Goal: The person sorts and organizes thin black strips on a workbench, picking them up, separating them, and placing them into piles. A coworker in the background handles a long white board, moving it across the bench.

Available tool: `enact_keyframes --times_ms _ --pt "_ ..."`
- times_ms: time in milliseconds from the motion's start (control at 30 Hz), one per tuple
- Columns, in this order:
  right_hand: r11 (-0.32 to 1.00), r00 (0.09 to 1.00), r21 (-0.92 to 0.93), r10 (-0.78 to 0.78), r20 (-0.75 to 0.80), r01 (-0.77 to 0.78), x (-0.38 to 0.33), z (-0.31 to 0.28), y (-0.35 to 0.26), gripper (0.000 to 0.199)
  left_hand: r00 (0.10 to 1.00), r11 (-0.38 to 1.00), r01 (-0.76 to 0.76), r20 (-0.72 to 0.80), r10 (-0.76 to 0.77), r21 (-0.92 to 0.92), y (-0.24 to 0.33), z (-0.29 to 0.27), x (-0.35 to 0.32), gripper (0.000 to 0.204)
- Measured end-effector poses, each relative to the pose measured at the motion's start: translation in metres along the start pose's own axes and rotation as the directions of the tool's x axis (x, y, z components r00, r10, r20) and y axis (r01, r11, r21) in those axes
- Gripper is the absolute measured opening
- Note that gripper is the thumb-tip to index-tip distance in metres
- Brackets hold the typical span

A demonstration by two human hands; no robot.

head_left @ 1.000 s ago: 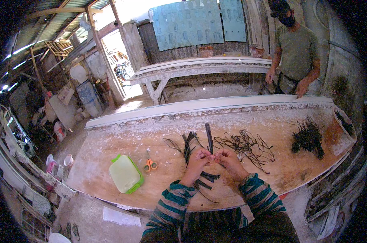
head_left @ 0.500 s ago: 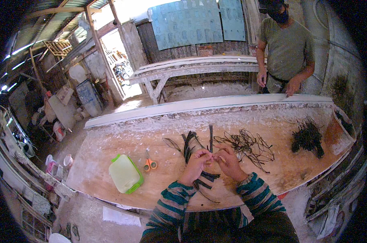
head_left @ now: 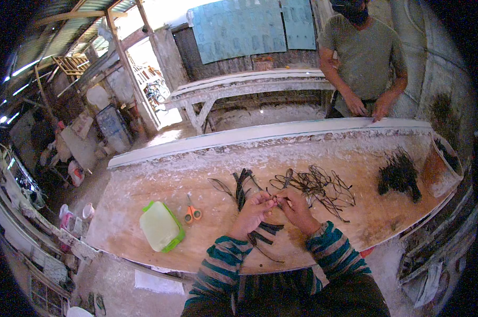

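My left hand [head_left: 253,212] and my right hand [head_left: 297,210] meet over the wooden tabletop, fingertips pinched close together. A thin black strip is between them, mostly hidden by the fingers. Beneath and beside my left hand lies a bunch of flat black strips [head_left: 241,186], with several cut ends [head_left: 269,229] showing below the hands. Just beyond my right hand spreads a loose pile of thin black looped cords [head_left: 323,184]. Orange-handled scissors [head_left: 193,214] rest left of my left hand, beside a plastic box with a pale lid and green rim [head_left: 162,227].
A dense black tangle of strands [head_left: 399,177] lies at the right, near a tilted brown bucket [head_left: 443,168]. A long white board [head_left: 270,132] edges the table's far side. Behind it stands another person [head_left: 363,63], both hands at the board.
The black strip that stood up above my fingers no longer shows upright; my hands stay pinched together. The other person's hands have come closer together. The view has shifted slightly.
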State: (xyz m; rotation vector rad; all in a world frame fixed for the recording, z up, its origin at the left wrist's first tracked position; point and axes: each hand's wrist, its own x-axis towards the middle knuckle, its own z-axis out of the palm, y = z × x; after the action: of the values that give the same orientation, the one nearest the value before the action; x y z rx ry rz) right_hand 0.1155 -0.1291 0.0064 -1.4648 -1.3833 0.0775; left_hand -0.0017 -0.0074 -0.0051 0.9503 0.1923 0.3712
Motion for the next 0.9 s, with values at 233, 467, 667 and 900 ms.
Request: enact_keyframes --times_ms 233,467,667,900 --pt "0.990 0.989 -0.009 -0.140 -0.036 0.140 0.001 0.008 0.018 0.008 0.982 0.988 -0.069 -0.164 0.092 0.141 0.000 0.001 0.002 0.012" --pt "0.984 0.993 0.136 0.117 -0.021 -0.113 -0.001 0.011 0.009 0.007 0.903 0.636 -0.266 -0.043 0.427 0.724 -0.003 0.015 -0.002 0.012" --pt "0.960 0.985 0.243 0.162 -0.065 -0.142 -0.002 0.013 0.008 0.004 0.853 0.476 -0.301 0.011 0.521 0.826 -0.006 0.022 -0.002 0.014" --pt "0.871 0.975 0.453 0.221 -0.019 -0.189 -0.007 0.020 0.010 0.004 0.791 0.357 -0.368 0.087 0.605 0.858 -0.013 0.021 -0.007 0.011"
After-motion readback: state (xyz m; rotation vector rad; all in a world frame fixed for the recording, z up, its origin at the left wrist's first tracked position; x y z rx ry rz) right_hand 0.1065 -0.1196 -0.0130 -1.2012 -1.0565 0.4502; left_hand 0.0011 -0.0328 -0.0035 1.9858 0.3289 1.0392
